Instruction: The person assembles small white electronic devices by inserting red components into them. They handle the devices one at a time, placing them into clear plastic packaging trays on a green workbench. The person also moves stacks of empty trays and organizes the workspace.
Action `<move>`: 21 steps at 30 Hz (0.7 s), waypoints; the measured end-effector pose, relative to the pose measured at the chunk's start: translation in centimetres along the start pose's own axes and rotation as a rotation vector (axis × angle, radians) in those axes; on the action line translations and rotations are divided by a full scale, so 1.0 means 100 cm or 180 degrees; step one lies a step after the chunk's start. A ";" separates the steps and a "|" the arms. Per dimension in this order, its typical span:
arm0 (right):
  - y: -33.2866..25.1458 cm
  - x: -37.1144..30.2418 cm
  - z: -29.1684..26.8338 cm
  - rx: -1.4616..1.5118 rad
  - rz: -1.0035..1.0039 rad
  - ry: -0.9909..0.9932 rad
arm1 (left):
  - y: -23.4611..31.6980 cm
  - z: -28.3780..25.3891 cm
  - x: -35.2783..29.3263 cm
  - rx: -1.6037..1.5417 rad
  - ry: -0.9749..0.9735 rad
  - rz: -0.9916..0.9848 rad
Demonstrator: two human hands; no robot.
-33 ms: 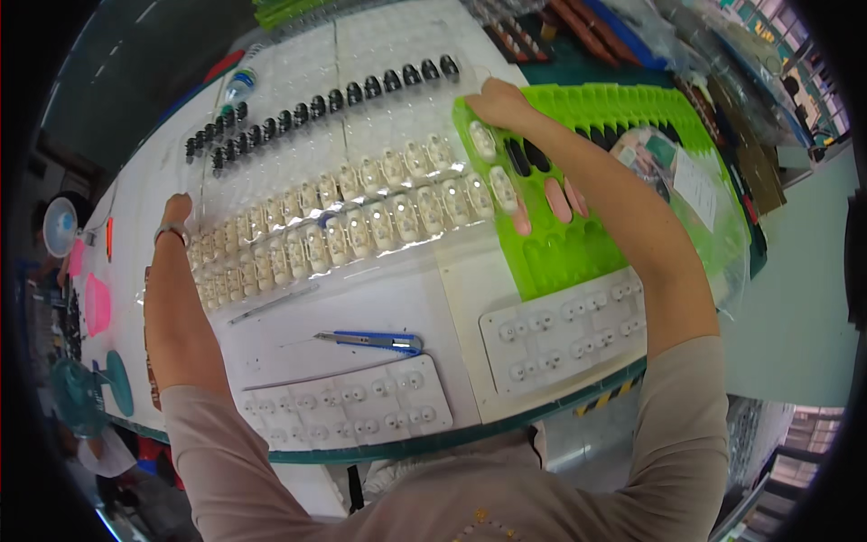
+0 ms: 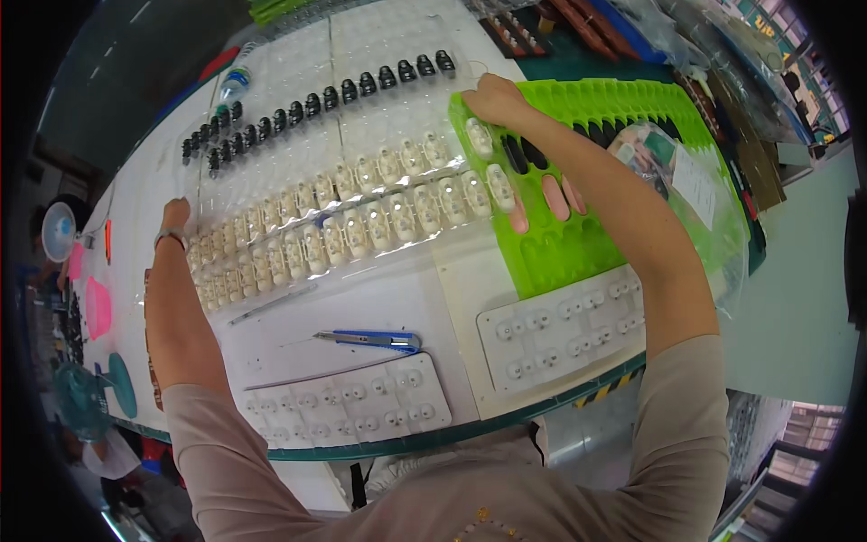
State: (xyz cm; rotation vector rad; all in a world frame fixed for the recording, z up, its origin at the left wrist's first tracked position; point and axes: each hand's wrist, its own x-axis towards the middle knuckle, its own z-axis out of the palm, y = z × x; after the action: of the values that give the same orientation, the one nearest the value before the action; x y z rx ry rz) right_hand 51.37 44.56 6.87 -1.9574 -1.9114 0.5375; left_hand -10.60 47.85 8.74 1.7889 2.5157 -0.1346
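Observation:
A long clear plastic tray point(image 2: 298, 167) spans the table, bearing rows of small cream-white oval parts point(image 2: 379, 226) and a row of small black parts point(image 2: 330, 99). At its left end my left hand point(image 2: 176, 214) is closed on the edge, its fingers partly hidden by the wrist. My right hand point(image 2: 492, 98) pinches the far right corner, above a bright green moulded tray point(image 2: 560, 257). The clear tray's right end overlaps that green tray, which holds black oval pieces point(image 2: 535, 154) and pink oval pieces point(image 2: 555, 197).
Nearer me lie a blue utility knife point(image 2: 370, 340) and two white plates with round studs, one at front left point(image 2: 348, 406) and one at front right point(image 2: 560, 330). A clear bag point(image 2: 691, 194) rests on the green tray. A bottle point(image 2: 235, 84) stands at far left, a pink cup point(image 2: 97, 307) nearer.

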 end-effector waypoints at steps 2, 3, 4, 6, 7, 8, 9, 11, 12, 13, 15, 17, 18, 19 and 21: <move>0.001 -0.003 -0.009 0.0068 0.0109 0.0014 | -0.017 0.016 0.006 -0.0752 -0.0174 -0.0190; -0.003 -0.005 -0.009 0.0085 0.0048 0.0110 | -0.036 0.023 0.007 -0.1118 -0.0246 -0.0276; -0.008 -0.008 -0.007 0.0104 -0.0026 0.0189 | -0.057 0.030 0.006 -0.1471 -0.0308 -0.0399; 0.000 -0.009 -0.006 0.0178 -0.0064 0.0235 | -0.052 0.037 0.004 -0.2192 -0.0385 -0.0760; 0.010 -0.011 -0.014 0.0137 0.0001 0.0344 | -0.013 0.030 0.003 -0.2537 -0.0397 -0.0969; 0.013 -0.014 -0.018 0.0128 0.0015 0.0427 | 0.011 0.022 -0.004 -0.2858 -0.0386 -0.1241; 0.009 -0.016 -0.016 0.0170 -0.0043 0.0452 | -0.013 0.026 -0.002 -0.3020 -0.0598 -0.1160; 0.011 0.004 0.007 -0.0521 -0.0937 0.0079 | -0.112 0.041 0.015 -0.3298 -0.1031 -0.1199; 0.009 0.000 -0.003 -0.0845 -0.1061 -0.0086 | -0.093 0.050 0.021 -0.3369 -0.1154 -0.1020; -0.005 0.003 0.003 -0.0558 -0.1192 0.0000 | -0.164 0.043 0.013 -0.3396 -0.0938 -0.0881; 0.003 0.003 0.004 -0.0320 -0.0992 0.0298 | -0.129 0.043 0.020 -0.3338 -0.0936 -0.0838; 0.026 0.002 -0.005 -0.0652 -0.0897 0.0339 | -0.050 0.012 0.013 -0.2673 -0.1270 -0.0720; 0.028 0.003 -0.008 -0.0764 -0.0953 0.0362 | -0.029 -0.008 0.001 -0.2340 -0.1325 -0.0724; 0.017 0.001 -0.015 -0.0740 -0.1031 0.0224 | -0.034 -0.021 -0.010 -0.2277 -0.1282 -0.0719; 0.009 -0.008 -0.036 -0.0699 -0.1164 -0.0049 | -0.040 -0.043 -0.031 -0.2136 -0.1216 -0.0691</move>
State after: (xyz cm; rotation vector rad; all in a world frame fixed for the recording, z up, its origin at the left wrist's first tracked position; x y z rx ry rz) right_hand 53.97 43.79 9.53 -1.6620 -2.3504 0.2482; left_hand -13.30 44.06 13.50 1.1093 2.1140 0.2976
